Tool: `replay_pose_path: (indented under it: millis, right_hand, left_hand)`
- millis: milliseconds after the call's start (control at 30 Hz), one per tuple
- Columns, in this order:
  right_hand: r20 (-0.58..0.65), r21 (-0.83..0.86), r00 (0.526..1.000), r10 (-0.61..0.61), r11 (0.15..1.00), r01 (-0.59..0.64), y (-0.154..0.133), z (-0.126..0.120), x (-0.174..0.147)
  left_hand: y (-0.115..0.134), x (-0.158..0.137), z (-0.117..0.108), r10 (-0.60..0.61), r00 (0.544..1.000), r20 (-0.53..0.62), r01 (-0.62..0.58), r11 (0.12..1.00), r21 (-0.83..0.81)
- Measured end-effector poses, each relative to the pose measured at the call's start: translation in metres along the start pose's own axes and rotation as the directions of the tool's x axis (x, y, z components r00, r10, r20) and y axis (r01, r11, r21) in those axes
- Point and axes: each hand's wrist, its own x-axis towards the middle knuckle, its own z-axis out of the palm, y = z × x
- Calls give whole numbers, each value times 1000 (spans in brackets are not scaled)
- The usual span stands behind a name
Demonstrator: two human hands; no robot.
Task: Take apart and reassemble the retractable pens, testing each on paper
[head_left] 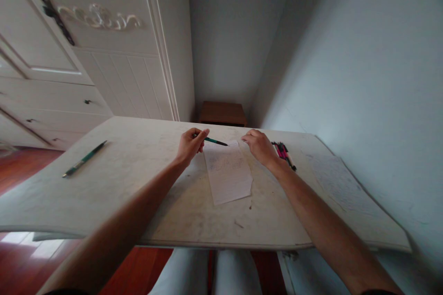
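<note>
My left hand (191, 146) is closed around a green and black pen (216, 141), whose dark tip points right over the top of a paper sheet (228, 173). Faint writing covers the sheet's upper part, and one of its right corners looks cut or torn. Just right of the pen tip, my right hand (259, 146) is pinched, fingertips together; whatever it may hold is too small to make out. Beside that wrist lies a bunch of pink, black and white pens (284, 154), partly hidden by the hand.
Another green pen (85, 159) lies at the left of the worn white table (145, 184). A second written sheet (341, 182) rests at the right, along the wall. Behind the table stand a brown wooden box-like piece (223, 111) and a white cabinet (128, 78).
</note>
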Motion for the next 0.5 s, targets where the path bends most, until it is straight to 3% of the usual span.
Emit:
replay_pose_path:
  millis: [200, 500]
  right_hand:
    - [140, -22, 990, -5, 1000, 8, 3, 6, -4]
    - [181, -100, 984, -8, 995, 26, 1, 3, -4]
  left_hand:
    - [-4, 1, 0, -19, 1000, 12, 19, 1000, 11]
    - [-1, -1, 1, -38, 999, 9, 38, 999, 12]
